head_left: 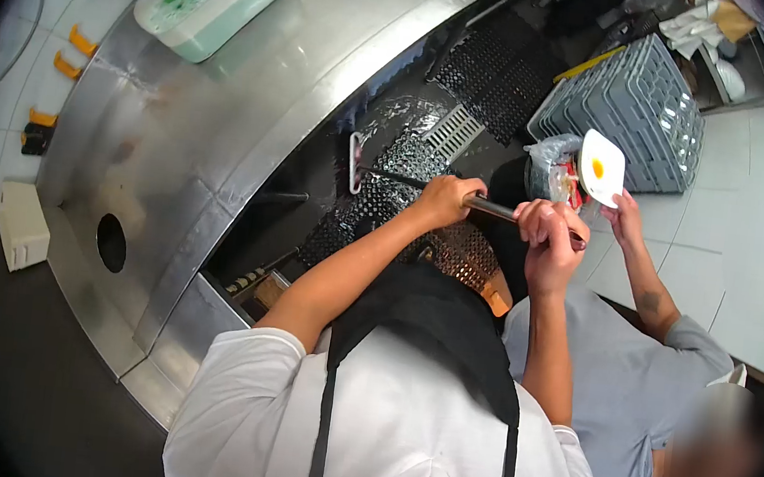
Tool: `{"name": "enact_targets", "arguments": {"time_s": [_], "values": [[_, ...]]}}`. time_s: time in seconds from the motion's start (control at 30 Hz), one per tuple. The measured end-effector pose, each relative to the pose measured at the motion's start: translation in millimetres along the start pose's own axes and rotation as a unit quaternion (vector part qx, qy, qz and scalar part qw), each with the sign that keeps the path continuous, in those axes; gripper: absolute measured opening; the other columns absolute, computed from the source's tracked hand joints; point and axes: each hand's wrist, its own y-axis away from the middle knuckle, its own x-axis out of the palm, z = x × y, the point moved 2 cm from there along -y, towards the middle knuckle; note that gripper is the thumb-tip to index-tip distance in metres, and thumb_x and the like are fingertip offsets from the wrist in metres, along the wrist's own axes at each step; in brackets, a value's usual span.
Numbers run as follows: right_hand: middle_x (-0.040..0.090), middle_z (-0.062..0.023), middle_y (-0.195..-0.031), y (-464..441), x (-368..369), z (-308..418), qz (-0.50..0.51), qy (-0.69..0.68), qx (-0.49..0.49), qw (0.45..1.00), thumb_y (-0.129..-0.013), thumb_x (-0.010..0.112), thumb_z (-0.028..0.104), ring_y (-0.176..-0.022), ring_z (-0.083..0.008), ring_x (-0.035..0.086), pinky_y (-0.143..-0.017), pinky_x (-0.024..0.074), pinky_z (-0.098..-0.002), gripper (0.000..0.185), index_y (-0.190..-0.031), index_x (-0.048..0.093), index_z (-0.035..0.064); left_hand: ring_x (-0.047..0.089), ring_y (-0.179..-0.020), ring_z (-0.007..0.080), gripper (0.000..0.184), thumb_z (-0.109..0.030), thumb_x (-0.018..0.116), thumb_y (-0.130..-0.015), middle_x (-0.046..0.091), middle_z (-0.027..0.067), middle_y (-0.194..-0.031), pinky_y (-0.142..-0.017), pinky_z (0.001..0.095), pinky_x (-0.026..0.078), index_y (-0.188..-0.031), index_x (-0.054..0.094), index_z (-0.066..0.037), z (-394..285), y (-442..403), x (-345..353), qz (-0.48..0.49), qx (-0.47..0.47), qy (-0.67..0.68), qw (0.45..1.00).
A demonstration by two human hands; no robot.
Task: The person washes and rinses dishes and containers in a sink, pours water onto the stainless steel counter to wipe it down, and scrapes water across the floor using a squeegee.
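Both my hands grip one long metal pole (494, 209) that runs leftward under the steel counter. My left hand (447, 200) is wrapped round its middle, and my right hand (551, 228) closes round the end nearer the right. At the far end of the pole a pale-edged flat head (355, 163) stands by the dark, wet floor. Below the pole lies a black perforated mat (399, 166), wet and shiny, with a light slotted grate (454, 132) beside it.
A co-worker in grey (612, 356) at my right holds a white dish (602, 167) with something yellow over a bag-lined bin (553, 159). Grey crates (628, 115) stand behind. The steel counter (180, 124) curves along the left, with a green-white tub (211, 2) on it.
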Motion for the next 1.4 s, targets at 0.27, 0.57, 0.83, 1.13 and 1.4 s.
{"name": "enact_targets", "arguments": {"time_s": [0.27, 0.57, 0.83, 1.13, 1.4], "values": [[0.044, -0.0058, -0.054, -2, 49, 50, 0.094, 0.008, -0.107, 0.99, -0.088, 0.049, -0.001, -0.049, -0.0162, 0.043, -0.058, 0.0448, -0.0361, 0.03, -0.06, 0.039, 0.006, 0.067, -0.075, 0.0367, 0.02, -0.005, 0.065, -0.079, 0.068, 0.0135, -0.076, -0.067, 0.0462, 0.053, -0.097, 0.068, -0.014, -38, -4, -58, -0.01, 0.046, 0.046, 0.998], [0.039, -0.0054, -0.055, -23, 90, 26, 0.061, -0.067, -0.04, 0.995, -0.089, 0.048, -0.001, -0.05, -0.0157, 0.038, -0.057, 0.0413, -0.0353, 0.031, -0.061, 0.037, 0.0061, 0.068, -0.073, 0.0351, 0.028, -0.003, 0.069, -0.073, 0.07, 0.0113, -0.079, -0.065, 0.0439, 0.055, -0.097, 0.069, -0.016, -7, 16, -95, -0.072, 0.025, -0.012, 0.997], [0.037, -0.0039, -0.054, -16, 93, 14, 0.01, -0.021, -0.041, 0.999, -0.09, 0.048, -0.001, -0.049, -0.0143, 0.035, -0.058, 0.0403, -0.035, 0.033, -0.06, 0.036, 0.007, 0.068, -0.083, 0.0361, 0.029, -0.006, 0.068, -0.074, 0.071, 0.013, -0.086, -0.073, 0.0463, 0.053, -0.1, 0.07, -0.018, 9, 15, -97, 0.006, 0.022, 0.02, 1.0], [0.04, -0.0023, -0.05, 7, 150, 68, 0.184, -0.09, -0.084, 0.975, -0.091, 0.046, 0.013, -0.043, -0.0164, 0.039, -0.049, 0.0399, -0.0347, 0.031, -0.061, 0.039, 0.0104, 0.068, -0.078, 0.0354, 0.028, -0.015, 0.074, -0.076, 0.07, 0.0121, -0.078, -0.071, 0.0457, 0.054, -0.104, 0.069, -0.014, -38, 98, -155, -0.072, 0.019, 0.058, 0.995], [0.038, -0.004, -0.052, -18, 144, 19, 0.059, -0.101, -0.031, 0.993, -0.089, 0.048, 0.004, -0.046, -0.0141, 0.035, -0.05, 0.0384, -0.0338, 0.031, -0.061, 0.036, 0.0081, 0.064, -0.079, 0.0419, 0.005, -0.01, 0.063, -0.086, 0.064, 0.0163, -0.076, -0.067, 0.0521, 0.048, -0.085, 0.059, -0.007, 105, 125, -74, -0.105, -0.129, 0.007, 0.986]]}}
